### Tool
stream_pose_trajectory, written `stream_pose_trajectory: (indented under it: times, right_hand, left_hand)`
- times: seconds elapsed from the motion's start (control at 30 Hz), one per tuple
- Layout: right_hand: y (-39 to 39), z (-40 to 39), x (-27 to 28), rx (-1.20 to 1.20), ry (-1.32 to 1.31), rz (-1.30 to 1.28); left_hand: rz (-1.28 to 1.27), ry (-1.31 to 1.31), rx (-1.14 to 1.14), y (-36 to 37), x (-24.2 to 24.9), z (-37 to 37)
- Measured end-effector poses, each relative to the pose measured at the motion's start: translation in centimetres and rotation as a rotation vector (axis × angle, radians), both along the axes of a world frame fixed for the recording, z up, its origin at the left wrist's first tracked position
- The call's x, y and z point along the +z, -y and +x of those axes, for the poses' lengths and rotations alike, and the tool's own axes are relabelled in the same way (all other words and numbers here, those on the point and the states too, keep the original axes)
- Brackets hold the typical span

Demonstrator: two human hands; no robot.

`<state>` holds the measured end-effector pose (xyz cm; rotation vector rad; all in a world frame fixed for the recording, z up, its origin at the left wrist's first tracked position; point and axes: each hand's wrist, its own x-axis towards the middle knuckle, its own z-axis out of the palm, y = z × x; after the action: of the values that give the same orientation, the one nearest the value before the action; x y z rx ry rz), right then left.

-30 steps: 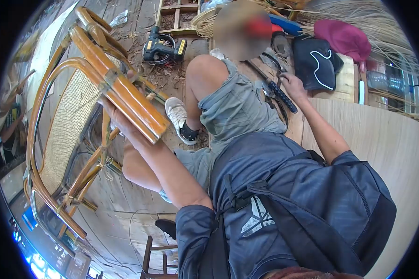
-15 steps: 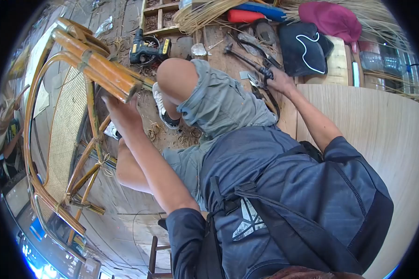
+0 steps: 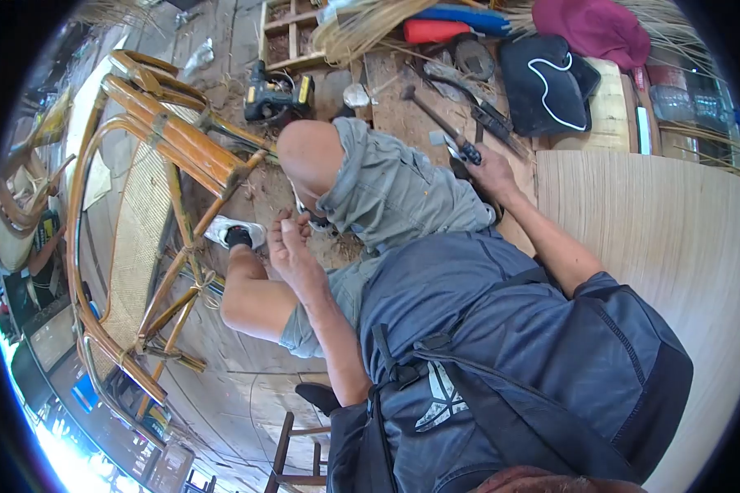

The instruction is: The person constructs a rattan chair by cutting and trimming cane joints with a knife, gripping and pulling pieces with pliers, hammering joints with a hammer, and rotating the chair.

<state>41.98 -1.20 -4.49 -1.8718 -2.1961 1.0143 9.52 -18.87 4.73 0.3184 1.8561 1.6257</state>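
Note:
My right hand (image 3: 493,172) is closed round the dark grip of a hammer (image 3: 434,115), whose head points away to the upper left. Metal tool jaws (image 3: 452,148) show beside the grip, partly hidden. My left hand (image 3: 296,259) is in the air by my knees, its fingers loosely curled and apart, with nothing visible in them. To its left stands a rattan chair (image 3: 173,135) with bent cane poles and a woven panel (image 3: 140,222). My left hand is apart from the chair.
A cordless drill (image 3: 278,94) lies on the plank floor near a wooden compartment box (image 3: 292,37). Cane strands (image 3: 362,29), a black pouch (image 3: 547,86) and a maroon cap (image 3: 592,29) lie at the top. A pale wooden board (image 3: 633,222) is at right.
My left hand has let go of the chair's arm and drawn back toward my knees. The chair's arm has shifted away from me. My right hand stays at the hammer, slightly lower.

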Motion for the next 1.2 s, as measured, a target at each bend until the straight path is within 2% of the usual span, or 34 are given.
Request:
stream_pose_trajectory:
  times: [0.03, 0.1, 0.17, 0.2, 0.23, 0.27, 0.3, 0.33, 0.37, 0.43, 0.47, 0.5, 0.53, 0.57, 0.67, 0.73, 0.8, 0.87, 0.9, 0.93, 1.0, 1.1, 1.2]
  right_hand:
    - [0.0, -0.7, 0.1, 0.015, 0.020, 0.035]
    - [-0.5, -2.3, 0.4, 0.085, 0.067, 0.107]
    - [-0.2, -2.8, 1.1, 0.107, 0.151, 0.009]
    - [-0.3, -2.8, 0.5, 0.091, 0.215, -0.046]
    - [-0.7, -2.9, 0.2, 0.135, 0.227, -0.103]
    - [-0.5, -4.1, 1.4, 0.078, 0.263, -0.111]
    - [-0.9, -3.1, -2.1, 0.143, 0.243, 0.015]
    - [-1.2, -2.3, -4.6, 0.067, 0.185, -0.019]
    - [-1.0, -3.1, -2.9, 0.099, 0.238, -0.025]
    - [-1.2, -2.3, -2.4, 0.133, -0.061, -0.039]
    - [-1.7, -2.7, -1.3, 0.141, -0.051, -0.066]
    - [-1.7, -2.5, -0.2, 0.144, -0.039, -0.097]
    - [-1.6, -2.4, 0.9, 0.143, -0.025, -0.133]
    - [-1.8, -2.3, 2.0, 0.196, 0.020, -0.050]
    - [-3.6, -1.6, 2.2, 0.141, -0.025, 0.131]
    - [-4.2, -2.9, 6.0, 0.105, -0.115, 0.311]
    - [-4.5, -4.7, 11.1, 0.105, -0.430, 0.453]
    - [-5.5, -6.3, 15.6, 0.067, -0.557, 0.366]
    - [-5.0, -7.7, 18.9, 0.049, -0.753, 0.233]
    - [-4.0, -9.3, 21.8, 0.030, -0.944, 0.090]
    - [-2.6, -12.4, 24.6, 0.067, -1.153, -0.016]
    - [0.8, -16.6, 26.3, 0.037, -1.406, -0.243]
    - [2.0, -19.4, 25.2, 0.174, -1.396, -0.342]
  left_hand:
    - [0.010, -0.010, 0.041, -0.7, 0.6, 0.6]
    - [-0.046, -0.106, -0.023, -0.8, 1.0, 0.8]
    - [-0.151, -0.230, -0.044, -1.0, 1.8, 1.3]
    - [-0.200, -0.343, -0.030, -1.0, 0.7, 1.3]
    - [-0.097, -0.366, -0.036, -1.2, -0.8, 1.3]
    - [0.017, -0.103, -0.097, -1.7, -0.4, 1.2]
    - [0.095, -0.195, -0.076, -2.2, 1.6, 2.3]
    - [0.160, -0.235, -0.084, -2.3, 1.2, 2.5]
    - [0.207, -0.271, -0.096, -2.4, 0.7, 2.7]
    - [0.166, -0.284, -0.099, -2.4, 1.4, 3.2]
    - [0.130, -0.280, -0.111, -1.9, 1.3, 3.8]
    - [0.167, -0.404, -0.124, -2.0, -1.0, 3.6]
    - [0.172, -0.471, -0.122, -1.9, -0.1, 3.6]
    - [0.171, -0.533, -0.126, -1.6, 1.4, 3.8]
    - [0.210, -0.680, -0.181, -0.6, 3.4, 4.6]
    - [0.266, -0.777, -0.244, -0.6, 3.6, 5.0]
    - [0.326, -0.871, -0.340, -0.7, 3.4, 5.4]
    - [0.253, -0.778, -0.593, -0.8, 4.2, 5.6]
    - [0.211, -0.726, -0.719, -0.8, 4.7, 5.7]
    - [0.192, -0.760, -0.780, -1.2, 5.1, 5.6]
    - [0.154, -0.820, -0.893, -2.2, 5.9, 6.0]
    - [0.326, -0.649, -0.552, -3.6, 6.4, 6.7]
    - [0.443, -0.424, -0.350, -4.3, 6.2, 5.3]
